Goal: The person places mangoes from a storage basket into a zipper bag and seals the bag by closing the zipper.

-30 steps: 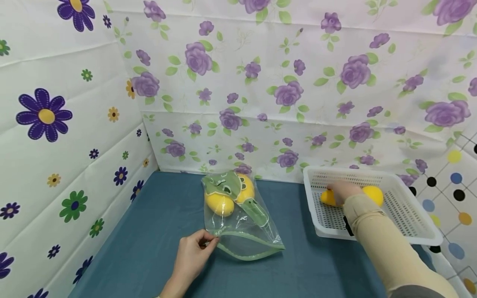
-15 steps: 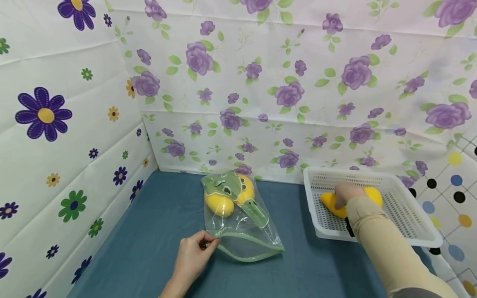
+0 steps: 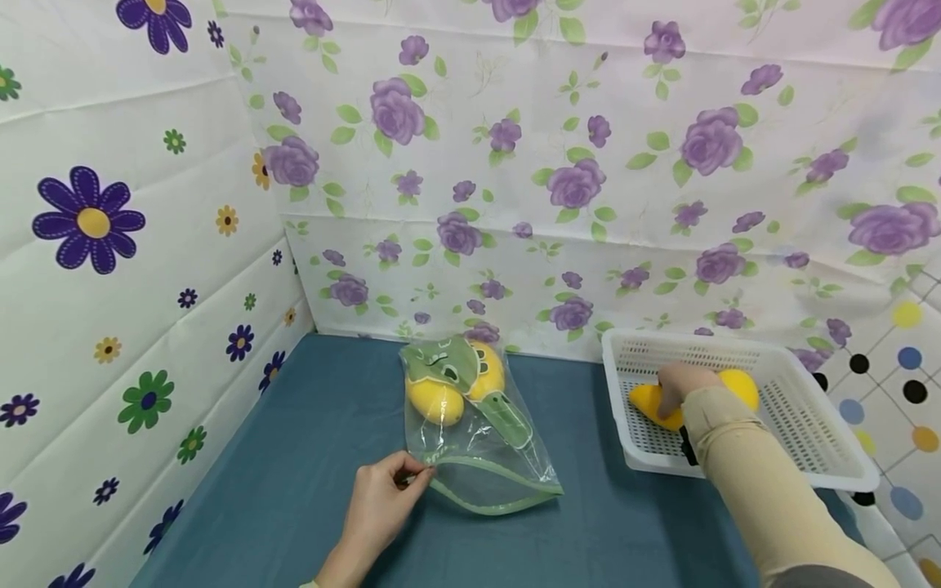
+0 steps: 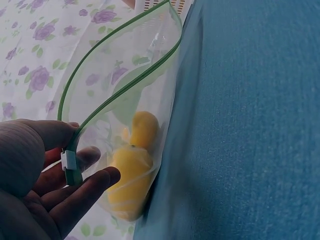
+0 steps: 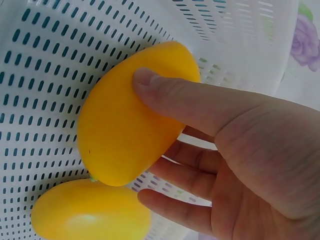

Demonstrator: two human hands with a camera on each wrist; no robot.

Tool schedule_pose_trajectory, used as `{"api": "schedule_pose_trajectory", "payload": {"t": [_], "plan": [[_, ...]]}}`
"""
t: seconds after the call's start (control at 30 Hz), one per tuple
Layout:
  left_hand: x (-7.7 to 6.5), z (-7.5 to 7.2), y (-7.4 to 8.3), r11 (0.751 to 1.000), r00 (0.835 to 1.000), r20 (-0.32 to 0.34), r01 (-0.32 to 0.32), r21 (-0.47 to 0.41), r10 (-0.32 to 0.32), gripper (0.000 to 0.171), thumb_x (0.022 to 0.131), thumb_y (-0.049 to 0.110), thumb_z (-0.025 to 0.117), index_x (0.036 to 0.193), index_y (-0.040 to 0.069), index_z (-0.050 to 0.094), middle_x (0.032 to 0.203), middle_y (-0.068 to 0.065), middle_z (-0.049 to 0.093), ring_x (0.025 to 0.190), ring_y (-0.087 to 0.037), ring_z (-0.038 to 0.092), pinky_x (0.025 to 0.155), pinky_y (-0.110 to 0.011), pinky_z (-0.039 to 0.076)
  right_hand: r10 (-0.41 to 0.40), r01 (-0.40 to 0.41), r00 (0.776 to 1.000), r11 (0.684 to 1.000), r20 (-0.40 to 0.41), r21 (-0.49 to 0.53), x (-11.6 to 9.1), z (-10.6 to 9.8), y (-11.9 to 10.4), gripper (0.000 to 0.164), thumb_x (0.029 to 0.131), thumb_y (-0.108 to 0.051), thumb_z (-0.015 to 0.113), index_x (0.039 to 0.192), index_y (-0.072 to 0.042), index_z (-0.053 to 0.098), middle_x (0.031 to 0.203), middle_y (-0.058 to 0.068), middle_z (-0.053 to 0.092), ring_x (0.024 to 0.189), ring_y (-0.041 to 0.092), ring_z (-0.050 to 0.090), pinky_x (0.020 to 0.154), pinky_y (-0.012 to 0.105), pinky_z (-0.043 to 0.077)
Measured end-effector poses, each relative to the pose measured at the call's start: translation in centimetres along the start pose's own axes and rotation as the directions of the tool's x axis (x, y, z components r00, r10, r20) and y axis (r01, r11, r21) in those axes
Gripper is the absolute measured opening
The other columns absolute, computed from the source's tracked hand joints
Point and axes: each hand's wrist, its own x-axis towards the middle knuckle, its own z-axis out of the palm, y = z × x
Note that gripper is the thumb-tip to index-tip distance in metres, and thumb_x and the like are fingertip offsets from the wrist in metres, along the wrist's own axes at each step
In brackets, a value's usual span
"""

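Observation:
My left hand (image 3: pixel 385 494) pinches the corner of a clear zip bag (image 3: pixel 470 469) by its white slider (image 4: pixel 68 161). The bag lies on the table with its green-edged mouth gaping toward me. Yellow fruits (image 3: pixel 435 403) lie inside, partly hidden by the bag's green print. Over at the right, my right hand (image 3: pixel 684 385) is inside a white basket (image 3: pixel 797 408) and grips a yellow mango (image 5: pixel 135 120), thumb on top and fingers behind it. A second mango (image 5: pixel 92 212) lies beside it in the basket.
Blue cloth (image 3: pixel 294 465) covers the table. Purple-flowered sheeting (image 3: pixel 515 163) hangs along the back, flower-print sheeting (image 3: pixel 147 327) along the left, and a dotted sheet (image 3: pixel 907 408) at the right beyond the basket.
In the basket, the mango in my right hand has turned and more of it shows, as the hand shifted slightly right. My left hand keeps its pinch on the bag's corner.

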Motion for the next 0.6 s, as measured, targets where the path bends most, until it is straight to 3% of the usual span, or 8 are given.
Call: {"api": "schedule_pose_trajectory", "payload": {"t": [0.27,0.6], "plan": [[0.02,-0.13,0.00,1.000,1.000,-0.004,-0.011,-0.004,0.011,0.022,0.091,0.009,0.088,0.080,0.024,0.076,0.080,0.012,0.076,0.069,-0.002,0.070,0.062,-0.024,0.058,-0.011,0.011,1.000,1.000,0.003,0.001,0.05,-0.10,-0.24,0.038,0.081,-0.013,0.091,0.112,0.001,0.073,0.096,0.012,0.067,0.089,0.034,0.059,0.086,0.057,0.050],[-0.07,-0.30,-0.01,1.000,0.999,-0.017,-0.028,-0.009,0.028,0.023,0.090,0.008,0.088,0.080,0.024,0.076,0.081,0.011,0.077,0.070,-0.002,0.070,0.062,-0.024,0.058,-0.020,0.019,1.000,1.000,0.009,0.007,0.35,0.06,-0.21,0.035,0.084,-0.016,0.091,0.109,-0.003,0.070,0.096,0.011,0.066,0.090,0.035,0.057,0.084,0.056,0.049]]}}
